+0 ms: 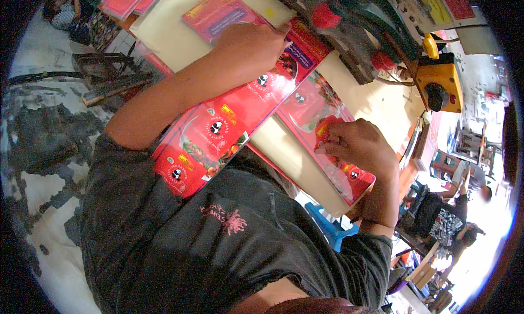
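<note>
A long, glossy red printed plastic strip (248, 104), with panda pictures and food photos, slants from the worktable down across my chest. My left hand (252, 47) is closed at its far end, fingertips on the edge. To the right, my right hand (361, 142) has its fingers bent around a small, bunched red plastic piece (325, 127). That hand is over a second red printed strip (352, 178) on the table. Whether the bunched piece is part of this strip, I cannot tell. Behind my left hand lies another red and purple printed sheet (210, 12).
A machine with a dark bar (349, 60) and red knobs (326, 16) stands along the table's far side. Right of it is a yellow box with a black dial (438, 90). More red sheets (124, 0) lie far left. A blue stool (330, 226) stands below the table; people work at far right.
</note>
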Demonstrator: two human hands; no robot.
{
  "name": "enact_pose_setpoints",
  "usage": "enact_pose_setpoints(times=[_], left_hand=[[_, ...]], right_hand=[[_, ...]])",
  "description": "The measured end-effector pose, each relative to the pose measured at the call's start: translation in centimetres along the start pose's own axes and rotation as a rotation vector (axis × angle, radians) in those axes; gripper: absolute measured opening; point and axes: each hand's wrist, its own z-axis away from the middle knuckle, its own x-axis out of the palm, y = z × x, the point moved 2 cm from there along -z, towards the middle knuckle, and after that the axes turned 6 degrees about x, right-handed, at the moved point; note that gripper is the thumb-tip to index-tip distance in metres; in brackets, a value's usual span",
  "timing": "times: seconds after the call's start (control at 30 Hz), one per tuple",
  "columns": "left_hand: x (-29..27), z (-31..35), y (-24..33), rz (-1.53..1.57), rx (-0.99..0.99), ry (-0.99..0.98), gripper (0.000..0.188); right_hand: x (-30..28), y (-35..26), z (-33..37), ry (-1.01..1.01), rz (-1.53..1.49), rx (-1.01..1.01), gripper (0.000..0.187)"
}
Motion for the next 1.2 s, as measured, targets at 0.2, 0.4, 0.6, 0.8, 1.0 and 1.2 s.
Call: enact_pose_setpoints(times=[0.2, 0.4, 0.6, 0.8, 1.0, 1.2], left_hand=[[0.0, -0.1, 0.0, 0.006, -0.023, -0.03, 0.047], [0.1, -0.2, 0.2, -0.019, -0.017, -0.039, 0.046], [-0.1, -0.1, 0.3, 0.01, -0.035, -0.018, 0.045], [0.5, -0.3, 0.0, -0.04, -0.015, -0.046, 0.044], [0.7, -0.5, -0.1, -0.068, 0.017, -0.112, 0.043], [0.4, -0.4, 0.2, -0.027, -0.005, -0.026, 0.043]], right_hand=[[-0.1, 0.2, -0.2, -0.132, -0.044, 0.119, 0.043], [0.1, -0.1, 0.1, -0.011, -0.054, 0.04, 0.042], [0.3, 0.3, 0.0, 0.016, -0.038, -0.046, 0.039], [0.4, 0.4, -0.1, 0.004, -0.048, -0.03, 0.038], [0.5, 0.5, 0.0, 0.019, -0.012, -0.053, 0.039], [0.3, 0.2, 0.2, 0.048, -0.039, -0.055, 0.041]])
